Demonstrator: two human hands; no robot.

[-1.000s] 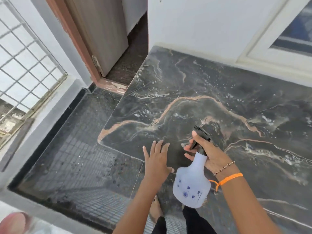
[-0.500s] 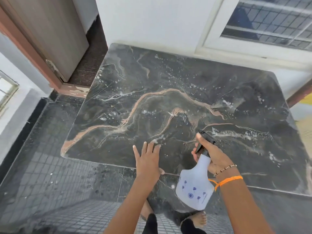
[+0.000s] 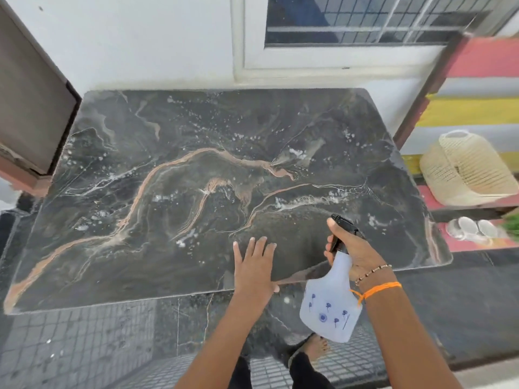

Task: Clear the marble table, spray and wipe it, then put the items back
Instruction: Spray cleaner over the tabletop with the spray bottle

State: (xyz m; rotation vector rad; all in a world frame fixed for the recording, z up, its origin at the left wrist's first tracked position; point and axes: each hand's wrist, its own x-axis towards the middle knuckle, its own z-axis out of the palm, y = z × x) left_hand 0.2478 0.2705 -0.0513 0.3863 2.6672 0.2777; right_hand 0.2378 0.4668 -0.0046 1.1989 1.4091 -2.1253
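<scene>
A plain white wall [image 3: 157,43] runs along the far side, holding a white-framed window with a metal grille [image 3: 362,21]. At far left stands a brown wooden door in a reddish frame [image 3: 26,108]. The floor of dark glossy tiles [image 3: 84,343] spreads across the near side. To the right, red and yellow painted steps [image 3: 477,108] carry a cream woven plastic basket [image 3: 466,169].

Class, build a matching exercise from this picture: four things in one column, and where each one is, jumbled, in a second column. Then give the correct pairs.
Things
1. spray bottle
2. left hand
3. cream basket
4. window

Places
A. flat on the marble table's near edge
B. on the wall behind the table
C. in the right hand's grip
D. on the striped ledge to the right

Pairs: 1-C, 2-A, 3-D, 4-B
</scene>
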